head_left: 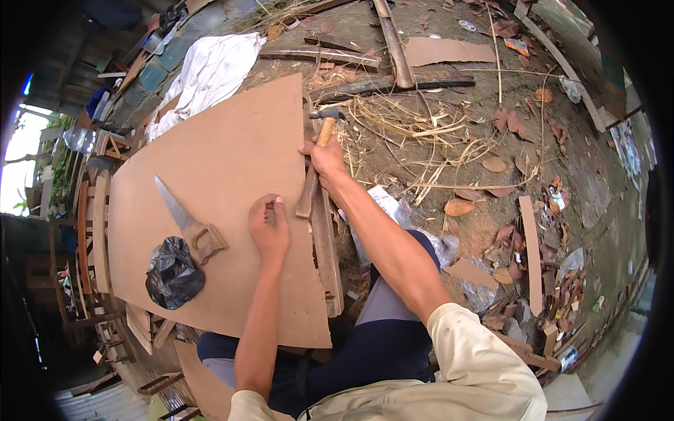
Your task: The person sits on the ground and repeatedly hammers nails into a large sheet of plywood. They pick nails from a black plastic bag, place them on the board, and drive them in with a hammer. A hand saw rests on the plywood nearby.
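My right hand (324,163) is wrapped round the wooden handle of a claw hammer (327,130), at the right edge of a large brown board (210,140). The hammer's dark metal head points away from me. My left hand (269,226) rests on the board with its fingers curled and the thumb pressed against them. Anything in that pinch is too small to make out. Left of it on the board lie a handsaw (184,214) with a wooden handle and a crumpled black plastic bag (175,275).
Wooden strips (325,249) show under the board's right edge. A white cloth (214,70) lies beyond it. Dry split strips (421,133), timber pieces (394,49), fallen leaves (460,207) and clear plastic scraps (444,247) litter the ground to the right. Stacked wood (98,231) stands at the left.
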A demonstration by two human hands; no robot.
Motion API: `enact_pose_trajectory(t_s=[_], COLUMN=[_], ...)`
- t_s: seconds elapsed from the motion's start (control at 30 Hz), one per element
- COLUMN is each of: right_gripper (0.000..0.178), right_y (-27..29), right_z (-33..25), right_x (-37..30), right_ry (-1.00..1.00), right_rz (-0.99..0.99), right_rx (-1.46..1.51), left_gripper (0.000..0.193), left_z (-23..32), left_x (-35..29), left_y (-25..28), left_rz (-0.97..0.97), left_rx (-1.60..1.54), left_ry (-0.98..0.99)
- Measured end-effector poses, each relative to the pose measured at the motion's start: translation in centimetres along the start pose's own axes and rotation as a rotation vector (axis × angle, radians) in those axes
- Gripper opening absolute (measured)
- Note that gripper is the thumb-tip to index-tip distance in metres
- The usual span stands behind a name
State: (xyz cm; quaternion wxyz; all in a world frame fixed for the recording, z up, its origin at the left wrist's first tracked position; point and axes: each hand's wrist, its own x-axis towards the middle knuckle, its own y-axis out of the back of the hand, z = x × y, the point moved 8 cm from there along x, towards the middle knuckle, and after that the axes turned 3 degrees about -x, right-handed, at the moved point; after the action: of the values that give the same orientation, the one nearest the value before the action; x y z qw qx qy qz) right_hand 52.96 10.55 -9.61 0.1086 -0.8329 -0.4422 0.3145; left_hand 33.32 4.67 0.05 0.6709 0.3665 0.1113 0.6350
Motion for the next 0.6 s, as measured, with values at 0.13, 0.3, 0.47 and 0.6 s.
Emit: enact_pose_trajectory(t_s=[0.13,0.3,0.47,0.6], right_gripper=[0.05,0.052,0.052,0.056], right_y=[-0.8,-0.2,-0.8,-0.6], right_z=[-0.1,0.2,-0.1,-0.2], right_x=[-0.6,2.2,1.3,0.9], right_ry=[-0.019,-0.045,-0.06,-0.051], right_rz=[-0.048,-0.203,-0.322,-0.334], right_rx=[0.064,0.077,0.117,0.112], left_gripper=[0.006,0.008,0.01,0.012], left_z=[-1.6,-2.2,-4.4,-5.1], left_x=[3.5,10.2,13.9,13.9], left_y=[0.7,-1.6,-1.6,-2.4], left_rz=[-0.016,-0.168,-0.13,-0.134], left_rx=[-0.152,-0.404,-0.502,-0.438], left_ry=[-0.029,0.117,0.124,0.079])
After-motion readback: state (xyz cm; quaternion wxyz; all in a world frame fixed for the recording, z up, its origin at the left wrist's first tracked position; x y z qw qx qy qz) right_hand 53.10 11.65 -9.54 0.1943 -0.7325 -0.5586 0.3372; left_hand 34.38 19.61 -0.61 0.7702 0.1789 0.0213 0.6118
